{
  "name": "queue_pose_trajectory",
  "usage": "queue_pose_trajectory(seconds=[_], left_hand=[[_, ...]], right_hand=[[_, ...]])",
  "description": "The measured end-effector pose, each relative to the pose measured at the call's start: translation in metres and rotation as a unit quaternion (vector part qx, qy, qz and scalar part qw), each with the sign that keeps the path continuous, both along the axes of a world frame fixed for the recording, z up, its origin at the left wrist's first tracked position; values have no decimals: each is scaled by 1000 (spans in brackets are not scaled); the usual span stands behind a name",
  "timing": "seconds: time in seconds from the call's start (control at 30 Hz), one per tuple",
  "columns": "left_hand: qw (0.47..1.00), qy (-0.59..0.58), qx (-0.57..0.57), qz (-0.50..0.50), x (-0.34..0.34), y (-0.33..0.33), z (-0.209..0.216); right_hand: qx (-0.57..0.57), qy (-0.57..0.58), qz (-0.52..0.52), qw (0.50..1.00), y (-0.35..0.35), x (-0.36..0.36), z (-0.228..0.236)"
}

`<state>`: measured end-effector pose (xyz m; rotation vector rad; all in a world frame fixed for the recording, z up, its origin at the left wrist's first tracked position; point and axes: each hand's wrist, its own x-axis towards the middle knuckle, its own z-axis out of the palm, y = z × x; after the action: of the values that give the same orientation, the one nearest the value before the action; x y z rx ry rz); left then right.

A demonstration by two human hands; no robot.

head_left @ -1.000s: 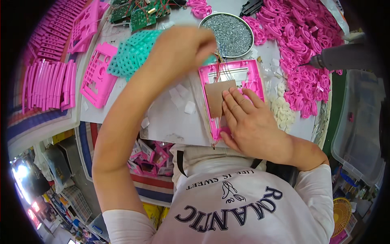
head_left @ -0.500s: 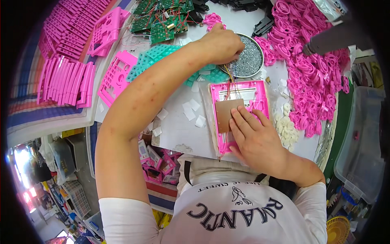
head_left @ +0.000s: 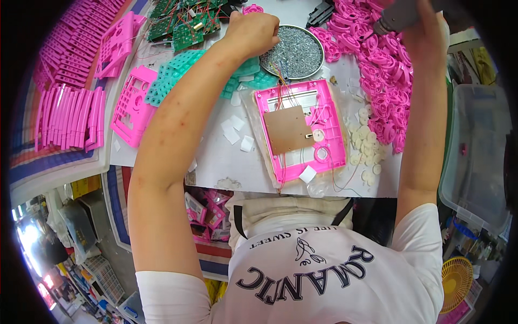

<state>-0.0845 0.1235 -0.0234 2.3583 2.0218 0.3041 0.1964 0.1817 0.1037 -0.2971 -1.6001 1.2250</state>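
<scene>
A pink plastic casing point(head_left: 337, 132) lies face down on the table in front of me. On it rests a flat brown board point(head_left: 286, 129), with thin coloured wires running out past the casing's far edge. Curled fingers of my left hand point(head_left: 252, 33) are at the left rim of a round metal dish of small screws point(head_left: 294, 51); what they pinch, if anything, is hidden. At the upper right, my right hand point(head_left: 429, 32) is closed round a dark grey electric screwdriver point(head_left: 399, 17). Its tip is over a heap of pink ring-shaped parts point(head_left: 372, 70).
Green circuit boards point(head_left: 186, 27) and teal rubber keypads point(head_left: 175, 75) lie left of the dish. Stacked pink strips point(head_left: 70, 116) and pink panels point(head_left: 132, 105) are farther left. White discs point(head_left: 367, 143) lie right of the casing. A clear plastic bin point(head_left: 477, 156) is at the right.
My right hand has left the brown board and gone up and right to the screwdriver. My left hand stays by the screw dish, shifted to its left rim. The whole view has shifted.
</scene>
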Motion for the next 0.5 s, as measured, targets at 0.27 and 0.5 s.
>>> queue_pose_trajectory(seconds=[0.27, 0.5], left_hand=[[971, -152, 156, -97, 33, -126, 50], [941, -290, 146, -97, 91, -228, 21]], right_hand=[[-117, -28, 194, 974, -52, 14, -24], [-158, 39, 253, 954, -166, -15, -28]])
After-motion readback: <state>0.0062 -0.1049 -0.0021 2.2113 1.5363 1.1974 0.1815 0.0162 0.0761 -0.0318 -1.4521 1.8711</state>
